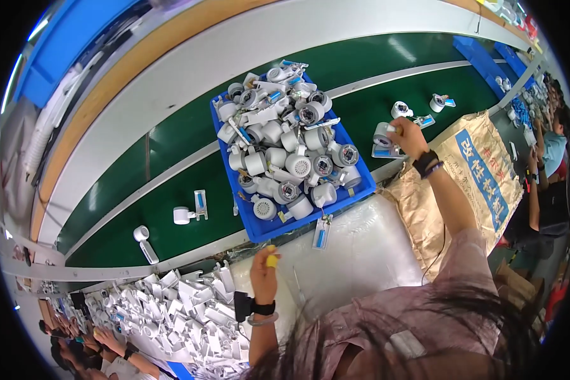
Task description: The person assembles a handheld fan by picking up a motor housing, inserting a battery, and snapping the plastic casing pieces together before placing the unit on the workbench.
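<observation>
My right hand (410,137) reaches over the green conveyor belt (361,114), its fingers closed on a white round housing (382,134) with a grey rim. Below that housing lies a flat white piece with a blue strip (386,152). My left hand (264,273) is raised by the near edge of the blue crate (258,233); its fingers are loosely curled and slightly apart, with nothing visible in them. Yellow covers show on fingertips of both hands. The crate is heaped with similar white and grey housings (272,131), several with exposed circuitry.
Two more housings (401,109) (437,102) lie farther right on the belt, and two (182,215) (142,234) at left. White plastic parts (177,310) pile up at lower left. A brown paper sack (424,209) lies beside my right arm. Other people work at both sides.
</observation>
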The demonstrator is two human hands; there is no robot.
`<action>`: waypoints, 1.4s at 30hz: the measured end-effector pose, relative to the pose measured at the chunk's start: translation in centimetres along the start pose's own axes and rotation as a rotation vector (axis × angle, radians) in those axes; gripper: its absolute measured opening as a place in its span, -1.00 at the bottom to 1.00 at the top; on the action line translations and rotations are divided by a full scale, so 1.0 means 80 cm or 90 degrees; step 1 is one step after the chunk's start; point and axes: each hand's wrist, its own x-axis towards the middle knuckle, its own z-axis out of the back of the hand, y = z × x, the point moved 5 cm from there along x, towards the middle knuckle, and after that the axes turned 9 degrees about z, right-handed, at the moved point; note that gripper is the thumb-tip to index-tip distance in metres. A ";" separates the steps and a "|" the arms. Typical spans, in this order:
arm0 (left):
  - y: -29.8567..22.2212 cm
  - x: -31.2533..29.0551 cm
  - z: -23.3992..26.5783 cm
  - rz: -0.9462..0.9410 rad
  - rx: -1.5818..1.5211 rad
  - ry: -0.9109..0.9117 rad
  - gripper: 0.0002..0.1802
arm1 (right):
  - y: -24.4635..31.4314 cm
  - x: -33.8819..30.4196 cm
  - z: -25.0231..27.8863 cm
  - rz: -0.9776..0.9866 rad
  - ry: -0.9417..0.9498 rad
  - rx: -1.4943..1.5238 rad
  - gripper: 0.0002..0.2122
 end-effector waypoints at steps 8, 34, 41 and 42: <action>-0.129 -0.089 -0.150 -0.401 0.367 0.096 -0.36 | 0.187 -0.170 -0.011 -0.115 -0.088 0.644 -0.56; -0.061 -0.157 -0.068 0.183 0.222 0.347 -0.45 | 0.280 -0.380 -0.110 -0.072 0.527 0.769 -0.80; -0.068 -0.152 -0.046 0.085 0.046 0.388 -0.61 | 0.315 -0.355 -0.083 -0.073 0.614 0.694 -0.84; -0.073 -0.152 -0.042 0.076 0.055 0.378 -0.66 | 0.315 -0.353 -0.084 -0.038 0.612 0.629 -0.86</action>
